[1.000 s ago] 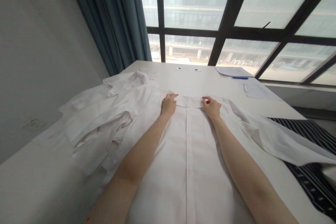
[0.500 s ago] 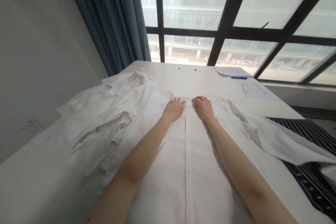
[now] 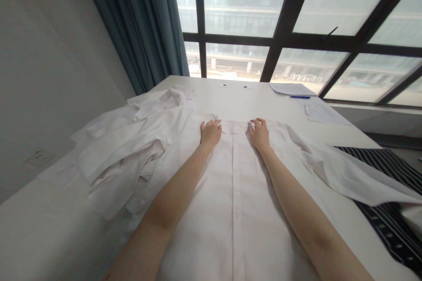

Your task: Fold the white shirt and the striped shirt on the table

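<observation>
A white button-front shirt (image 3: 217, 210) lies spread on the table, its front placket running straight down the middle and its collar at the far end. My left hand (image 3: 211, 132) rests palm down at the left end of the collar (image 3: 234, 127), fingers bent and a little apart. At the collar's right end, my right hand (image 3: 260, 134) touches the cloth with fingers slightly curled and spread. Neither hand visibly pinches fabric, though the fingertips are partly hidden. The right sleeve (image 3: 349, 175) stretches out over the table's right side.
More crumpled white garments (image 3: 132, 127) lie on the left beside the wall. Striped black cloth (image 3: 379, 228) sits under the sleeve on the right. Papers (image 3: 292, 89) and a blue pen (image 3: 300, 97) are at the far right of the white table (image 3: 204, 83), below the window.
My hands have moved apart along the collar, the left one leftward and the right one slightly rightward. More of the collar shows between them, and the fingers are more bent.
</observation>
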{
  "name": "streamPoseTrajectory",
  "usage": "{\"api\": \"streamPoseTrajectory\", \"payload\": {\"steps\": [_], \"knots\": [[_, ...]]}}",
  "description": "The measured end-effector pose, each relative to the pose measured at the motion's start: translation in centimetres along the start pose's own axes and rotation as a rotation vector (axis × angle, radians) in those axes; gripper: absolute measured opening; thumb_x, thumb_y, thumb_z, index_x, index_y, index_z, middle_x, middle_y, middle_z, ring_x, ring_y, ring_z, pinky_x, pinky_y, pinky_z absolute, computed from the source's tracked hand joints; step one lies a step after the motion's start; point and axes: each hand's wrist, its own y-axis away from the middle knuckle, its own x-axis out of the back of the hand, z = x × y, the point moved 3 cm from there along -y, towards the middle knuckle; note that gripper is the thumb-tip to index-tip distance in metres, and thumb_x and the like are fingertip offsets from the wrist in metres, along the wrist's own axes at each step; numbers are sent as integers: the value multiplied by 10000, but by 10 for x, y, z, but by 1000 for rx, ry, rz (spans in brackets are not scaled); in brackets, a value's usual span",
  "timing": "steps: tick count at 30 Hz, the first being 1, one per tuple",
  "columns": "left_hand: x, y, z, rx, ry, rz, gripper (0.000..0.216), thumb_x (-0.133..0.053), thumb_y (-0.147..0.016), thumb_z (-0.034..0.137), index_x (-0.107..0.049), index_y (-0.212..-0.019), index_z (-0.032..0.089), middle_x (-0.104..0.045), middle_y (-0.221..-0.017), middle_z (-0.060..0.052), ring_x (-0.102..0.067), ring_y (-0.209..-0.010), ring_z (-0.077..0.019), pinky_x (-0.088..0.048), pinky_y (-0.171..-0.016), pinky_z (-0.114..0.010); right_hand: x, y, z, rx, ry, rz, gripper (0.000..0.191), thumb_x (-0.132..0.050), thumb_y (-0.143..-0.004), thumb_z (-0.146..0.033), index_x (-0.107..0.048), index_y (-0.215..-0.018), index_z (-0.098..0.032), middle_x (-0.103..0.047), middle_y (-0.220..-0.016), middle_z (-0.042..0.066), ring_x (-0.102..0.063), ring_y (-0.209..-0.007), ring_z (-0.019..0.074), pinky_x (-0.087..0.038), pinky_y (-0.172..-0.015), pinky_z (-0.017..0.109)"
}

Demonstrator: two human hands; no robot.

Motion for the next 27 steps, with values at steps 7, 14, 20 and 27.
{"api": "streamPoseTrajectory", "payload": {"steps": [7,14,20,27], "knots": [[-3,-6,1,4,115,-33,325,-424,-972,237,-651,-1197,291,-702,-1178,-17,-616,-1099,-182,-219,-1138,-456,1,-4,4,4,-91,10,392,-438,-844,-193,-598,-1200,-155,-547,-1208,147,-597,-952,226,-463,-874,364],[1,0,1,39,47,17,261,-502,-929,227,-717,-1073,262,-719,-1069,-57,-564,-1131,-235,-149,-1139,-516,3,1,-2,0,-39,-58,366,-445,-801,-95,-684,-1056,-203,-613,-1145,98,-589,-1026,233,-414,-913,391],[9,7,6,-6,-72,65,321,-537,-887,201,-676,-1173,247,-578,-1253,-114,-450,-1251,-274,-182,-1137,-491,6,5,-7,-11,63,-75,355,-446,-822,-87,-708,-1027,-210,-631,-1143,116,-558,-1038,279,-371,-906,464],[-11,9,13,-328,-189,-185,555,-333,-901,51,-487,-1393,257,-422,-1505,-55,-305,-1422,-207,-136,-1171,-475,6,5,-16,189,55,-117,454,-379,-848,-42,-676,-1140,-223,-590,-1300,86,-493,-1193,240,-376,-995,409]]}}
